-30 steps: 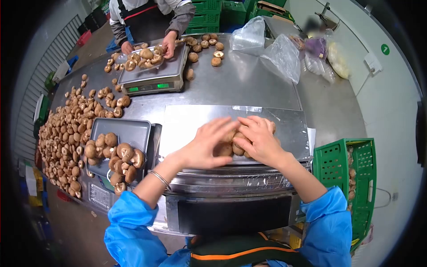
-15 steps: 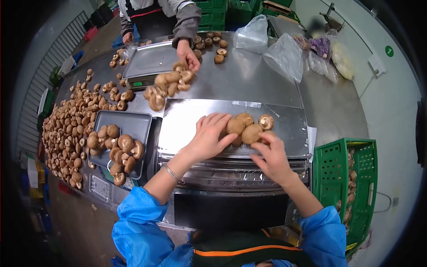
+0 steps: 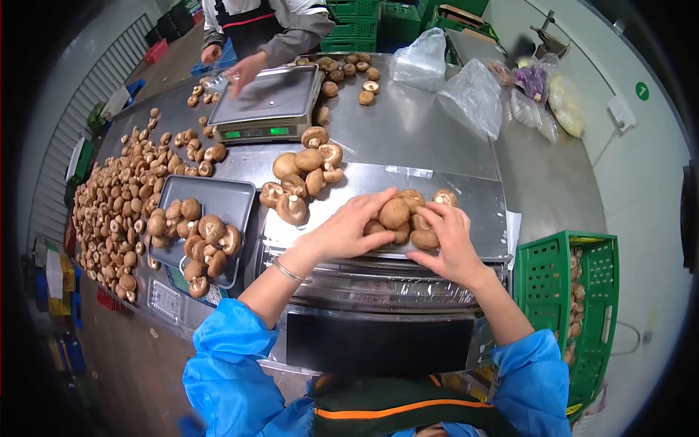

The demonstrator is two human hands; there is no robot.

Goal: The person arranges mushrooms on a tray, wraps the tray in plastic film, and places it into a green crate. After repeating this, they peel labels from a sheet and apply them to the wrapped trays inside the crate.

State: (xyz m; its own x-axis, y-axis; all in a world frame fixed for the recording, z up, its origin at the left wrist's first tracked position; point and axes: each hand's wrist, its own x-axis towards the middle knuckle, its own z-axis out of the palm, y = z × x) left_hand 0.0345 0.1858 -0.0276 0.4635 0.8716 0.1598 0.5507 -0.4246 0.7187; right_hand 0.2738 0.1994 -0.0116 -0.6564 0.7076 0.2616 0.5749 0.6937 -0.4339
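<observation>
A cluster of brown shiitake mushrooms (image 3: 395, 214) sits on the steel surface in front of me, held together between my hands. My left hand (image 3: 353, 227) lies along its left side, fingers stretched over the caps. From the right, my right hand (image 3: 453, 244) curls its fingers over the nearer caps, thumb low at the front. What lies beneath the cluster is hidden. Just beyond my left hand rests a second group of shiitake mushrooms (image 3: 309, 160). Farther left, a dark grey tray (image 3: 237, 197) bears more mushrooms, some overhanging its front edge.
A large mushroom heap (image 3: 116, 211) covers the table's left side. Across the table, a co-worker's hand (image 3: 246, 71) blurs above a weighing scale (image 3: 266, 95). Clear plastic bags (image 3: 473, 95) lie at the back right. A green crate (image 3: 542, 280) stands at my right.
The co-worker's handful of mushrooms now rests on the steel left of my cluster, and that hand has drawn back over the scale. My right hand has closed in over the cluster.
</observation>
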